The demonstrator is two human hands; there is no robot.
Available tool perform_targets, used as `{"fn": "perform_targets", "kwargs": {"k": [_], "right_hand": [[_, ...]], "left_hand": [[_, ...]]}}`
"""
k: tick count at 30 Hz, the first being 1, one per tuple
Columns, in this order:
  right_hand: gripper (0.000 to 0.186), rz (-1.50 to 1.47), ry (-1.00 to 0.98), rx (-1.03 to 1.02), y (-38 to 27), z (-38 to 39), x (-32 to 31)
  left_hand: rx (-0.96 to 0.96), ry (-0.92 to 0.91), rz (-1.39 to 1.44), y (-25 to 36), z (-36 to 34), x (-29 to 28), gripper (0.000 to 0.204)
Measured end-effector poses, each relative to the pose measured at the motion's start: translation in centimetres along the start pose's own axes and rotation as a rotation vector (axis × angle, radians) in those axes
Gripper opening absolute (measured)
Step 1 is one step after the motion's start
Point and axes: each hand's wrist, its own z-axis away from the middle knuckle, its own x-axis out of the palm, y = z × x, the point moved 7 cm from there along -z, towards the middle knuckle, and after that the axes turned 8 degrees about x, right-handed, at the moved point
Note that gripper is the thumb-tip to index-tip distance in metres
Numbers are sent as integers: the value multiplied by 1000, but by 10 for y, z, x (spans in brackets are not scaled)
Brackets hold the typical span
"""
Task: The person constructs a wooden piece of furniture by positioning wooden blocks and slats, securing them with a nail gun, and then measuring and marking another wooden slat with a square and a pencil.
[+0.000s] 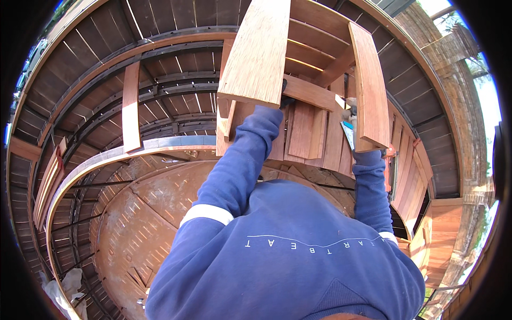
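The wooden frame [298,90], a slatted assembly of reddish timber with two broad side boards, was raised in front of the person's chest, above the blue sleeves. Judged by its thick boards and cross rails, it would handle as heavy and stiff, not fragile, with dry sawn faces unlikely to slip; the sound places to grip appeared to be the lower ends of the side boards and the cross rail [312,93] between them.

The left hand [285,97] was at the near end of the frame's left side board, largely hidden behind it; a dark gloved part showed against the rail, but how far the fingers were spread could not be told. The right hand [367,156] was under the lower end of the frame's right side board, fingers concealed, so its grip could not be told either.

Beyond the frame lay dark decking boards [176,64], and left of it a loose pale plank [131,106].
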Motion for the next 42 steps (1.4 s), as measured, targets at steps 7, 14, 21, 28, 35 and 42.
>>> {"fn": "perform_targets", "kwargs": {"k": [7, 14, 21, 28, 35, 42], "right_hand": [[29, 395, 8, -187, -9, -2, 109], [27, 924, 59, -347, -23, -2, 144], [26, 1025, 21, -335, -24, -7, 156], [25, 927, 26, -359, -21, -8, 152], [22, 1000, 20, -281, -22, -7, 155], [22, 1048, 21, -362, -24, -6, 150]], "left_hand": [[109, -83, -167, 20, 8, 1, 54], [-337, 90, 102, 72, 55, 28, 53], [-307, 93, 145, 79, 54, 26, 52], [-317, 64, 148, 82, 56, 28, 54], [-219, 5, 152, 87, 57, 31, 53], [-245, 22, 152, 87, 58, 32, 53]]}}
